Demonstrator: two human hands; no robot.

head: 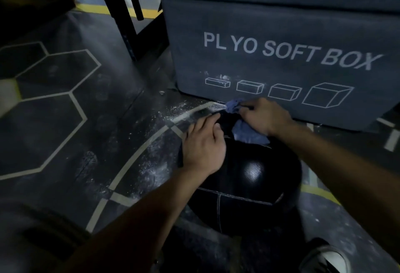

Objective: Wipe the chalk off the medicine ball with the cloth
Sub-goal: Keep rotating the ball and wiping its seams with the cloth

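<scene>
Black medicine ball (249, 177) is sat on the dark floor (108, 103) just in front of the plyo soft box (281, 56); round, so no long axis. Left hand (203, 145) is laid flat on its top, fingers relaxed. Blue cloth (246, 134) is bunched in the right hand (263, 115) and pressed on the ball's far side. Chalk dust (155, 164) is scattered left of the ball

Both bare forearms reach up from the lower edge of the frame toward its centre. The left hand (204, 145) lies just left of centre, back toward the camera, its fingers bent forward and pressed against the upper left curve of the black, stitched leather medicine ball (249, 177). The right hand (263, 115) sits slightly higher and to the right, its fingers curled round the crumpled blue cloth (249, 134), pressing it to the ball's far top. The two hands are close but apart.
</scene>
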